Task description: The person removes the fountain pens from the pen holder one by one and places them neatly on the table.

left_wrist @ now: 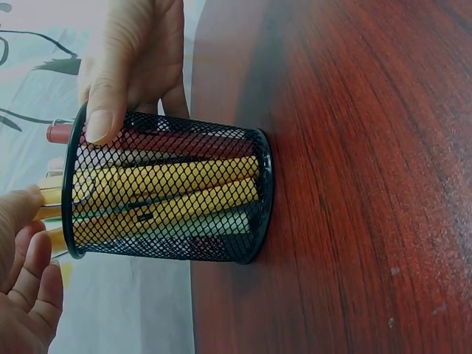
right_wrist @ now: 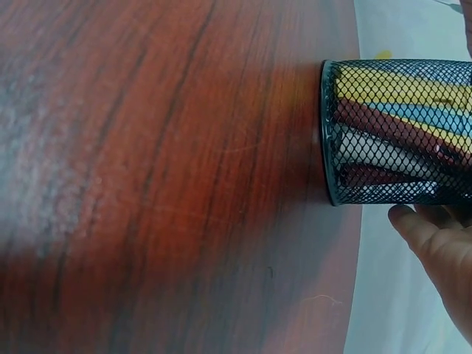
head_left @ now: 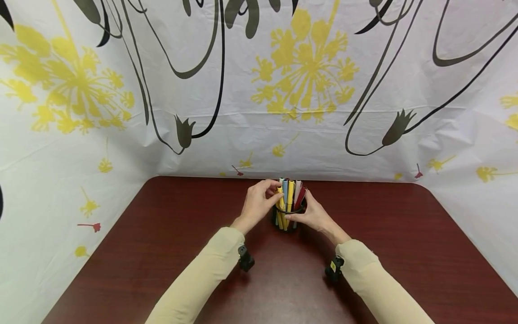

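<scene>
A black mesh pen cup (left_wrist: 267, 177) stands upright on the table, filled with several pens. My right hand (head_left: 315, 217) grips the cup from its right side, the thumb lying on the mesh just below the rim. At the cup's top left, my left hand (head_left: 256, 201) pinches the upper end of a yellow pen (head_left: 281, 199) between thumb and fingers. That pen's lower part is inside the cup. Beside it stand another yellow pen (head_left: 290, 195), a blue pen (head_left: 285, 189), a pale pen (head_left: 297, 189) and a dark red pen (head_left: 300, 198).
The dark red-brown wooden table (head_left: 162, 252) reaches back to a white cloth (head_left: 243, 99) with yellow and grey plant prints, which hangs behind and at both sides. Each wrist wears a small black camera (head_left: 245, 258) below a pale sleeve (head_left: 202, 270).
</scene>
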Action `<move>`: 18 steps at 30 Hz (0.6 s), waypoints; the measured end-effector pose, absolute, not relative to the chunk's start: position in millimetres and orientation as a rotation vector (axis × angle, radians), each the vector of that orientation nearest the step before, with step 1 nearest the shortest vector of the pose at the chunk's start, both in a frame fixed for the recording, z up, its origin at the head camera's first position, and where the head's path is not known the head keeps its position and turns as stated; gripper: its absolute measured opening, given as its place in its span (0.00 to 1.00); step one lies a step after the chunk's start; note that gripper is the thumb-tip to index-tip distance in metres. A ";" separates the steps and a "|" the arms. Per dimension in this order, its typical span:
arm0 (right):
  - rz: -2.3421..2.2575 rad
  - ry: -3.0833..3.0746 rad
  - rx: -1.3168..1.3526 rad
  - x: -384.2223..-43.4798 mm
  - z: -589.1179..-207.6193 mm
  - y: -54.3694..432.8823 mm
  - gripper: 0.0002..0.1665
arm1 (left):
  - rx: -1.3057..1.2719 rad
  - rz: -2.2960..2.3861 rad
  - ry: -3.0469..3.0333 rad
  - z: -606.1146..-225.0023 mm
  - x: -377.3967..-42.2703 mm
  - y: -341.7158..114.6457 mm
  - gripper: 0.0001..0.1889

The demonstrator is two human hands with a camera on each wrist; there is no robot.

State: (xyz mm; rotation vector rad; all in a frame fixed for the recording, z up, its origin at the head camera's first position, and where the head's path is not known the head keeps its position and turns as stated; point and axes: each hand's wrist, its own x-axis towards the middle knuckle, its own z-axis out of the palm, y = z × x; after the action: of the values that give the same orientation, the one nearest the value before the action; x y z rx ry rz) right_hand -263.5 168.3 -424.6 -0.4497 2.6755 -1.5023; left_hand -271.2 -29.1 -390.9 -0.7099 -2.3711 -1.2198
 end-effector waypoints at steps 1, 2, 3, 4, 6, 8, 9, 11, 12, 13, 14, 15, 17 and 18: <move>-1.501 2.676 -0.451 -263.4 -424.4 168.4 0.60 | -0.713 -1.226 -2.367 -391.0 -271.3 -29.3 0.12; -1.507 2.672 -0.443 -263.4 -424.2 168.3 0.61 | -0.715 -1.231 -2.366 -391.0 -271.3 -29.4 0.12; -1.508 2.670 -0.445 -263.5 -424.3 168.2 0.61 | -0.716 -1.236 -2.365 -391.1 -271.5 -29.5 0.12; -1.511 2.670 -0.449 -263.5 -424.4 168.2 0.61 | -0.717 -1.243 -2.366 -391.2 -271.6 -29.6 0.12; -1.519 2.668 -0.461 -263.6 -424.6 168.2 0.61 | -0.714 -1.250 -2.371 -391.5 -272.0 -29.6 0.12; -1.528 2.667 -0.463 -264.0 -424.8 168.0 0.60 | -0.710 -1.253 -2.379 -391.6 -272.1 -29.5 0.12; -1.529 2.667 -0.466 -264.1 -424.9 168.0 0.60 | -0.708 -1.253 -2.384 -391.6 -272.1 -29.4 0.12; -1.525 2.669 -0.466 -264.3 -425.0 168.1 0.60 | -0.705 -1.255 -2.392 -391.2 -271.8 -29.4 0.12; -1.524 2.669 -0.463 -264.4 -425.1 168.2 0.60 | -0.703 -1.254 -2.396 -390.9 -271.6 -29.3 0.12; -1.524 2.667 -0.459 -264.5 -425.0 168.2 0.60 | -0.701 -1.253 -2.401 -390.7 -271.3 -29.3 0.12; -1.522 2.668 -0.460 -264.5 -425.0 168.3 0.60 | -0.699 -1.256 -2.404 -390.4 -271.1 -29.2 0.12; -1.522 2.665 -0.455 -264.5 -424.9 168.2 0.60 | -0.697 -1.256 -2.408 -390.3 -270.8 -29.2 0.12; -1.517 2.662 -0.447 -264.5 -424.6 168.3 0.61 | -0.692 -1.254 -2.418 -389.8 -270.0 -29.1 0.12; -1.513 2.662 -0.447 -264.3 -424.5 168.5 0.61 | -0.689 -1.256 -2.421 -389.6 -269.7 -29.1 0.12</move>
State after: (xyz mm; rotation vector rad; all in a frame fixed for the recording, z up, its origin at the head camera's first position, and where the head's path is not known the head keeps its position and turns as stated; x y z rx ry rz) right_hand -264.3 168.5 -424.5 -0.4473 2.6616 -1.5131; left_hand -269.7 -29.1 -389.6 -0.6888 -2.4209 -1.2557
